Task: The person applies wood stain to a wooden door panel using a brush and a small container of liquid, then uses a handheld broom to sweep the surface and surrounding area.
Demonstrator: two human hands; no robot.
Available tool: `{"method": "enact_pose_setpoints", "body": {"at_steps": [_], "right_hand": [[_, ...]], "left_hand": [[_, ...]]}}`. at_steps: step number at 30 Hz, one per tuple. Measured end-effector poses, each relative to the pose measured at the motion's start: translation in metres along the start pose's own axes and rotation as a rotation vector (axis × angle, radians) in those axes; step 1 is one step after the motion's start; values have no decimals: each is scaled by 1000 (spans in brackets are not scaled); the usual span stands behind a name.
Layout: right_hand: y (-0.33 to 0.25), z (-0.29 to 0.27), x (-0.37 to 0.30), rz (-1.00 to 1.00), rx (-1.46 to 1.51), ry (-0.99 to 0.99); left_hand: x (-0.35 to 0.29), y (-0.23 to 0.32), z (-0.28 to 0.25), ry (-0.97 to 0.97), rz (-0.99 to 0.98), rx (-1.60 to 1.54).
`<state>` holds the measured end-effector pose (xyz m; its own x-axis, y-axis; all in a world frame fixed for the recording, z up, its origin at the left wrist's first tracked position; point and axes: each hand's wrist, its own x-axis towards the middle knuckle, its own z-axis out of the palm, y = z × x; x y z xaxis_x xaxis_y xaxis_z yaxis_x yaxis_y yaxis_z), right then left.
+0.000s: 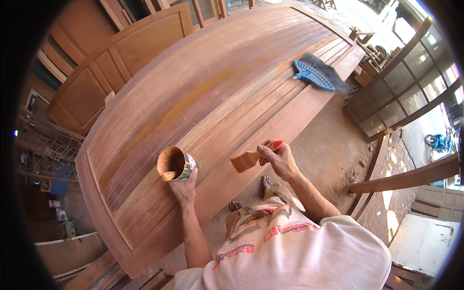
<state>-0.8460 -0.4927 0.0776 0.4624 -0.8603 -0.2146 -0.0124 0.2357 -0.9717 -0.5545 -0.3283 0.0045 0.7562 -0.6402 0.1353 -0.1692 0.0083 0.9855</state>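
My left hand (pixel 184 186) is wrapped round a small can (pixel 192 165), tilted so that its brown-stained inside shows; a pale rounded lump or stick end sits at its lower rim. In my right hand (pixel 279 158) is a paintbrush (pixel 245 161) with a red handle end, its brown bristle end pointing left above the panel's near edge. Both hands are over a large wooden door panel (pixel 270 128) with long planks, some streaked ochre and dark purplish brown. On its far right part lies a blue broom head (pixel 316 76) with dark bristles.
Behind the panel leans another panelled door (pixel 121 58). A glazed door frame (pixel 406 92) stands at the right, with a curved timber (pixel 406 180) below it. Small containers (pixel 60 212) sit on the floor at left. Dusty floor (pixel 326 145) lies between the panel and the frame.
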Motion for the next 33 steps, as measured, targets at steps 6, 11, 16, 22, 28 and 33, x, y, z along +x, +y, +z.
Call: {"method": "enact_pose_setpoints", "body": {"at_steps": [6, 11, 16, 22, 28, 33], "right_hand": [[-27, -99, 52, -369, -60, 272], [-82, -203, 98, -366, -154, 390], [-67, -294, 172, -454, -1200, 426], [-46, -335, 223, -214, -1435, 259], [-35, -333, 242, -263, -1660, 171], [-26, -351, 259, -462, -1822, 159]], "left_hand": [[3, 0, 8, 101, 42, 206], [-1, -19, 0, 115, 32, 219], [1, -14, 13, 123, 5, 256], [-1, -10, 12, 166, -34, 283], [1, -12, 11, 147, -24, 323], [5, -10, 17, 99, -18, 206]]}}
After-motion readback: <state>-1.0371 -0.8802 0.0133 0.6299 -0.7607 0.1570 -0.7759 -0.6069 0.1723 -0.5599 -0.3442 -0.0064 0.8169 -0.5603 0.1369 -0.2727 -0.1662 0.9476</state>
